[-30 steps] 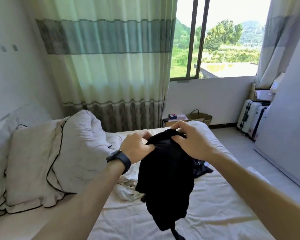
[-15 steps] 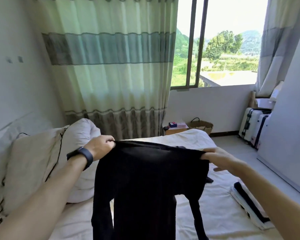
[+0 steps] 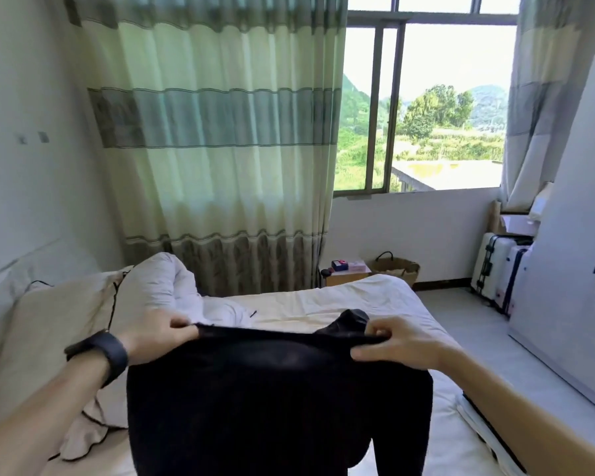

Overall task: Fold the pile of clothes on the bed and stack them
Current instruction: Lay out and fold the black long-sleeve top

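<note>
So both hands are up over the bed (image 3: 344,300) with a pair of black pants (image 3: 272,393) strung between them (could be leggings, the fabric looks thin). The left hand (image 3: 158,334) has its fingers (image 3: 177,329) curled tight round one end of the top edge. The right hand (image 3: 404,345) does the same at the other end, its fingers (image 3: 378,329) bunched over the cloth with the thumb tucked under.

The top edge runs pretty much level from one set of fingers to the other, pulled taut. Everything else drops straight down below the fingers, so the long axis is vertical, waist end up and legs pointing down out of the bottom of the shot. You can see the two legs split low down, under the right-hand fingers. A small lump of black fabric pokes up just beside the right fingers, on the inner side.

The pants hang in the air in front of the person and hide a good chunk of the sheet. Past the left fingers there's a beige pillow (image 3: 49,341) with dark piping and a bunched white duvet (image 3: 165,280). There's a black watch (image 3: 100,352) on the left wrist. Below the right forearm, a flat white-and-black folded piece (image 3: 474,419) lies at the bed's edge – mostly hidden.
</note>
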